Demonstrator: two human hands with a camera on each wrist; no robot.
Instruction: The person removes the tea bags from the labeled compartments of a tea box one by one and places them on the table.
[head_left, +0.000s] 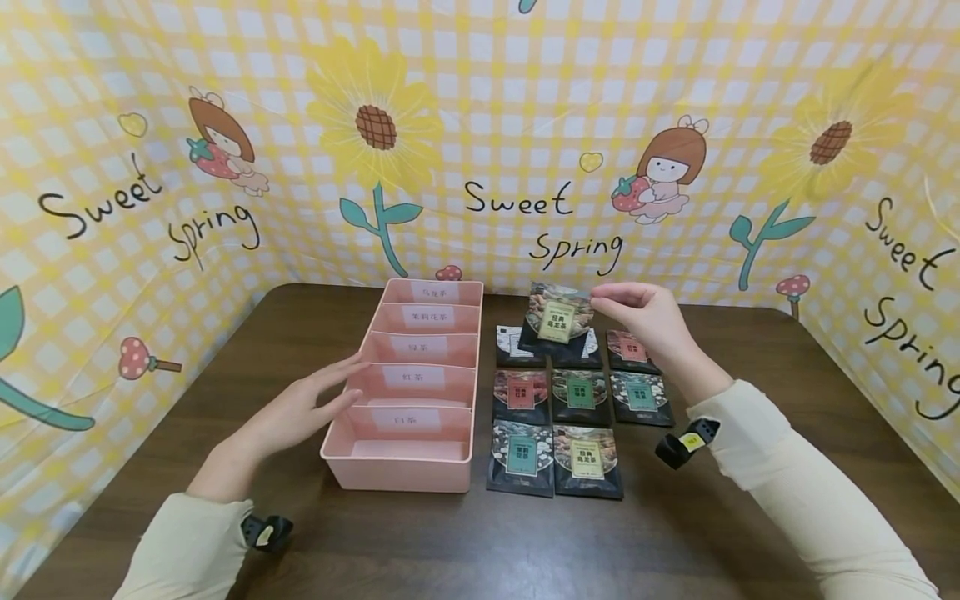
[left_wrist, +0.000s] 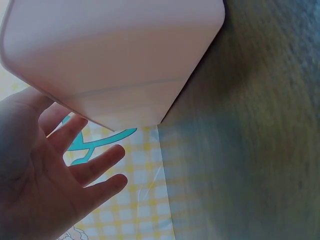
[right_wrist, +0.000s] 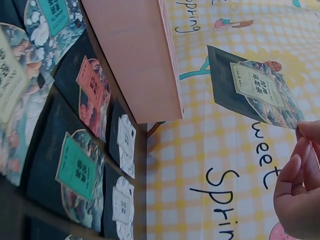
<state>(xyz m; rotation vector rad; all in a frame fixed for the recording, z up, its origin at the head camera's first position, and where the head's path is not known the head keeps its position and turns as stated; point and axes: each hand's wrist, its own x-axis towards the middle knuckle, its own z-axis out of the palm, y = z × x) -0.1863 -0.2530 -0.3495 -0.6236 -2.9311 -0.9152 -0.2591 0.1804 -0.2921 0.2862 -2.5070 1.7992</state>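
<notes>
My right hand (head_left: 652,325) pinches a dark tea sachet (head_left: 557,321) with a yellow label by its upper corner. The sachet is raised over the back row of sachets, and in the right wrist view it (right_wrist: 255,90) stands well above them. Behind it, two white-patterned sachets (head_left: 510,343) are partly covered. My left hand (head_left: 300,408) is at the left rim of a pink divided box (head_left: 397,477), fingertips right at the edge. In the left wrist view that hand's fingers (left_wrist: 102,162) are spread apart beside the box's outer wall (left_wrist: 120,65).
Several sachets lie in rows right of the box: red-labelled (head_left: 521,397), green (head_left: 580,397), teal (head_left: 640,398) and yellow (head_left: 587,461). The box has labelled compartments (head_left: 411,421). A checked cloth (head_left: 450,217) hangs behind the brown table (head_left: 390,542).
</notes>
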